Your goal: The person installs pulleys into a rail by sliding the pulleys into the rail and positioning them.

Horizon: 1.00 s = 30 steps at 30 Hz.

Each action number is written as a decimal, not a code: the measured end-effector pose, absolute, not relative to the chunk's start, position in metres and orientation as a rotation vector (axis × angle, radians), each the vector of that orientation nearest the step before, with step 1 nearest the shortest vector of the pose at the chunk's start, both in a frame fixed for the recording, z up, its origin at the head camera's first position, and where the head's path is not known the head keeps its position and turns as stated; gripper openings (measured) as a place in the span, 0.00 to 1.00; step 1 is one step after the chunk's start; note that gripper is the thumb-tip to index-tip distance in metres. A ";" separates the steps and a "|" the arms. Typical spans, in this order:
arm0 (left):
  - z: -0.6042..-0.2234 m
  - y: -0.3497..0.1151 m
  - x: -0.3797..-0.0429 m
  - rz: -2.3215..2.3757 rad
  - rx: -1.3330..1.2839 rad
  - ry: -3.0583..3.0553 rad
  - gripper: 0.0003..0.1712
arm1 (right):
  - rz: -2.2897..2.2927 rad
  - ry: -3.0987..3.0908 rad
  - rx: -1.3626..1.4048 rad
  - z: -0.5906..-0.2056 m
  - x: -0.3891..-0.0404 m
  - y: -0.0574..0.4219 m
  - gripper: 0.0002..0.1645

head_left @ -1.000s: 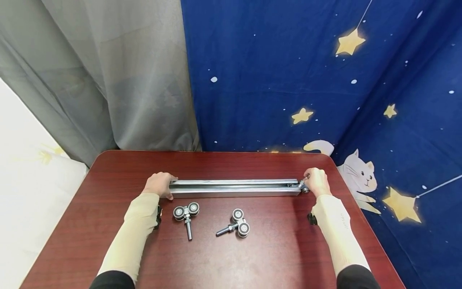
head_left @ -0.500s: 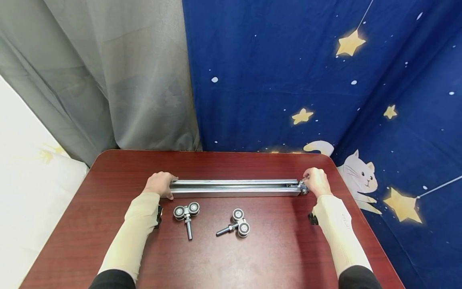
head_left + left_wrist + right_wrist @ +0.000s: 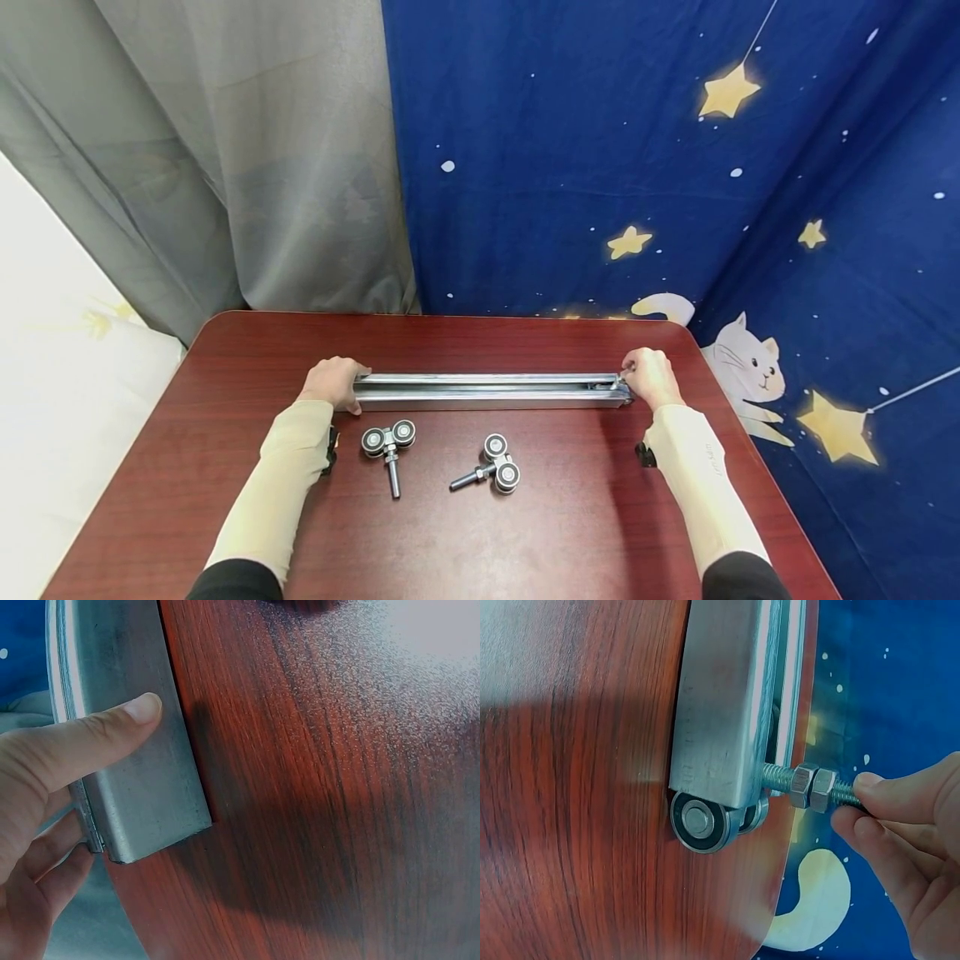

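A long metal rail (image 3: 487, 389) lies across the red-brown table (image 3: 480, 533). My left hand (image 3: 333, 382) grips its left end, with the thumb (image 3: 90, 739) on the near face of the rail (image 3: 142, 772) and the fingers curled behind. At the right end my right hand (image 3: 651, 377) pinches the threaded bolt (image 3: 810, 786) of a wheeled roller (image 3: 700, 820). That roller sits partly inside the rail's open end (image 3: 727, 697), one wheel showing just outside. The right hand's fingertips (image 3: 877, 796) hold the bolt beyond its two nuts.
Two loose rollers with bolts lie in front of the rail, one to the left (image 3: 387, 442) and one near the middle (image 3: 491, 471). A grey curtain (image 3: 225, 167) and a blue starry cloth (image 3: 637, 167) hang behind the table.
My right hand has shifted slightly left, pushing the roller further into the rail's right end. The left hand and the loose rollers have stayed put.
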<state>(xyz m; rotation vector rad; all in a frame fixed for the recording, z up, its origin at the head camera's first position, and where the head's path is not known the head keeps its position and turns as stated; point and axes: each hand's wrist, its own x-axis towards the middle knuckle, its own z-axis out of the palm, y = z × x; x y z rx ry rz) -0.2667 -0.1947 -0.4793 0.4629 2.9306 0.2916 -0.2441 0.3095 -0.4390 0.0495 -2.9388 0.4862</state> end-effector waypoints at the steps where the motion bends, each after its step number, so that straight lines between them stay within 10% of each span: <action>1: -0.479 -0.195 -0.267 0.291 0.461 2.929 0.40 | 0.487 -2.938 0.053 -0.439 -0.244 0.309 0.03; 30: -0.478 -0.195 -0.267 0.284 0.461 2.911 0.41 | 0.498 -3.012 0.088 -0.434 -0.246 0.293 0.05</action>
